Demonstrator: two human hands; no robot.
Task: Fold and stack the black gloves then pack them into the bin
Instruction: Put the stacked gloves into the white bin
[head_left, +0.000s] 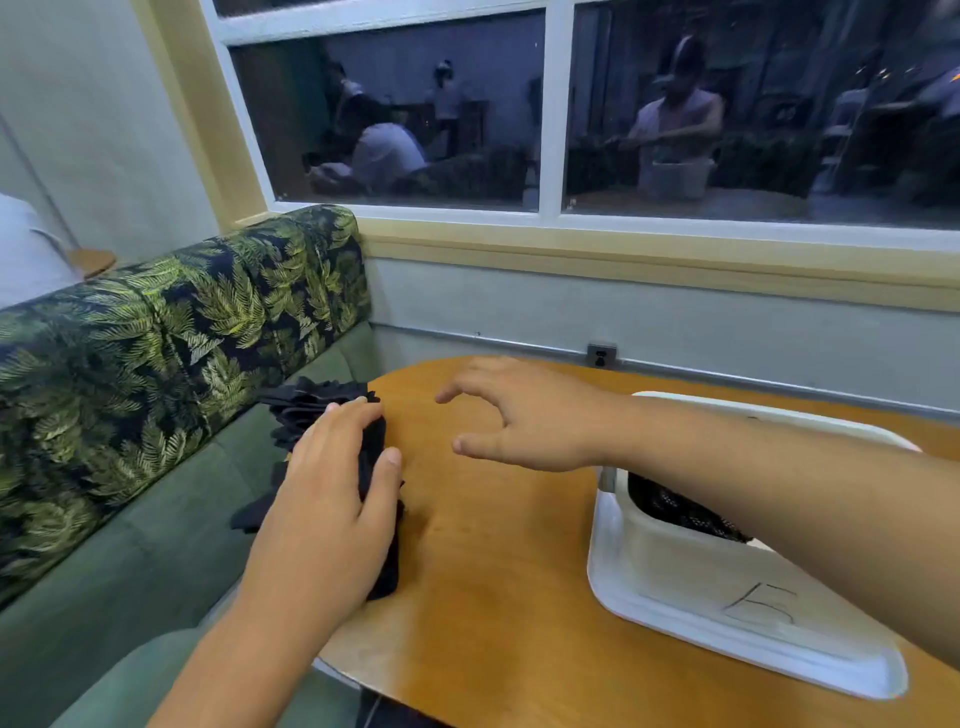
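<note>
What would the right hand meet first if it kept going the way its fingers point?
Probably the black gloves at the table edge, close to the left hand gripping them; only bare tabletop lies between. Depth is unclear.

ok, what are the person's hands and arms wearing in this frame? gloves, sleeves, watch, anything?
Nothing visible. The left hand and right hand are bare, with no rings, tape or markers on them. The left forearm and right forearm are uncovered up to the frame edge, so no sleeve or cuff shows. Neither wrist carries a watch or band. Nails look short and unpainted.
</note>
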